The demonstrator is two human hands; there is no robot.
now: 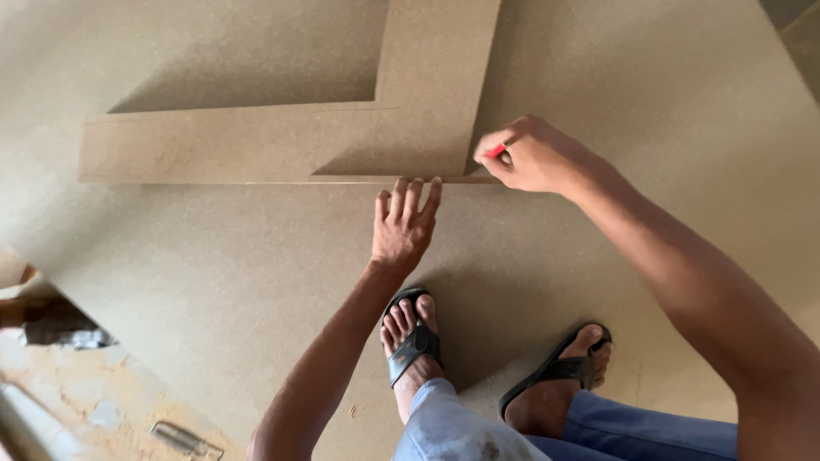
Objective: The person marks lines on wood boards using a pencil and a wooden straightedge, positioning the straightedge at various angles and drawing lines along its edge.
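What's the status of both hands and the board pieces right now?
Left hand flat, fingertips against L-shaped board. Right hand grips red pencil at its corner. Nothing blocking.

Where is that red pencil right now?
The red pencil is in the right hand, upper middle of the head view, at the lower right corner of the L-shaped board piece.

This is looking like a woodworking workshop. A large fibreboard sheet (598, 85) is lying flat on the floor, with cut fibreboard strips (256, 141) resting on it toward twelve o'clock. At eight o'clock, a dusty, sawdust-stained floor (94, 393) is showing, with a small metal fitting (184, 440) lying there.
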